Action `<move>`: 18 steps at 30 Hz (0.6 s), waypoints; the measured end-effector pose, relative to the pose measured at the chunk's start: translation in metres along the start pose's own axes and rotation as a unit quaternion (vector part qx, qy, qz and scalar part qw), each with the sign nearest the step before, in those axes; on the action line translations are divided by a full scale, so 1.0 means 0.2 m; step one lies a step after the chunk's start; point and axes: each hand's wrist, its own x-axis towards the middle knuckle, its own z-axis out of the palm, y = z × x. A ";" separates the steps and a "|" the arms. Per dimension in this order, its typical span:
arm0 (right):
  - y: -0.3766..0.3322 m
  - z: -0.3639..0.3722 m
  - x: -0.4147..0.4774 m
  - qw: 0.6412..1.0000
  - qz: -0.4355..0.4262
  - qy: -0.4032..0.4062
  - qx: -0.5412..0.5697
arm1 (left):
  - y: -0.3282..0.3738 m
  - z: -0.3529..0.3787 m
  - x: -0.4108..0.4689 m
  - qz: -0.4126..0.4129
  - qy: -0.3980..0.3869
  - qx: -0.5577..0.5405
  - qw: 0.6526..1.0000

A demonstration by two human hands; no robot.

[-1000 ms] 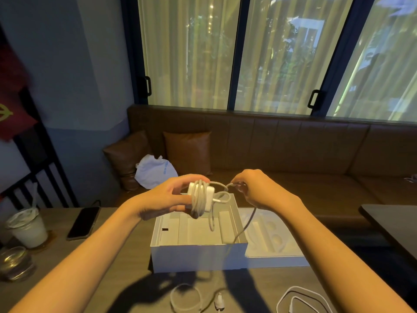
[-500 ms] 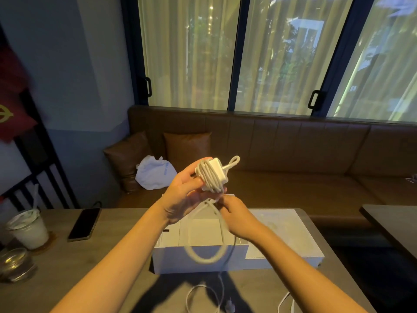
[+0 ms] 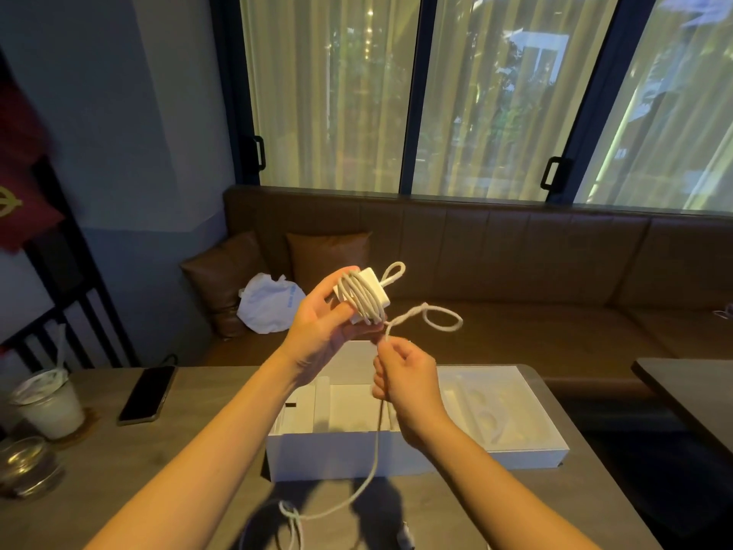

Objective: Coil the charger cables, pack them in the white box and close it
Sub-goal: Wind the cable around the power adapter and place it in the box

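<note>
My left hand [image 3: 323, 335] holds a white charger brick [image 3: 363, 295] up above the table, with several turns of white cable wrapped around it. My right hand [image 3: 408, 381] is just below and to the right, pinching the loose cable [image 3: 375, 454]. A free loop [image 3: 442, 321] flies out to the right of the brick. The cable's tail hangs down in front of the open white box [image 3: 337, 454] and ends on the table at the bottom edge. The box's lid [image 3: 527, 454] lies open to its right.
A dark phone [image 3: 147, 394] lies on the wooden table at the left, near a lidded drink cup [image 3: 49, 406] and a glass ashtray [image 3: 27, 466]. Behind the table are a brown sofa [image 3: 515, 279] and a white bag [image 3: 271, 303]. Another table's corner [image 3: 690, 391] shows at right.
My left hand raised and tilted the brick. My right hand swung under it, carrying the cable round, and a loop now flies out to the right.
</note>
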 end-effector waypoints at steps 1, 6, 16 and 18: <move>0.00 -0.01 0.01 0.997 -0.018 0.010 -0.072 | 0.00 -0.01 0.00 0.002 0.007 0.008 1.000; -0.04 -0.08 0.05 0.929 -0.182 0.053 -0.318 | -0.01 -0.06 -0.01 0.000 0.027 0.091 0.995; -0.09 -0.19 0.18 0.866 -0.247 0.131 -0.414 | 0.00 -0.11 -0.10 -0.146 -0.124 0.054 0.980; -0.10 -0.22 0.22 0.883 -0.224 0.142 -0.387 | 0.00 -0.12 -0.13 -0.161 -0.162 0.035 0.973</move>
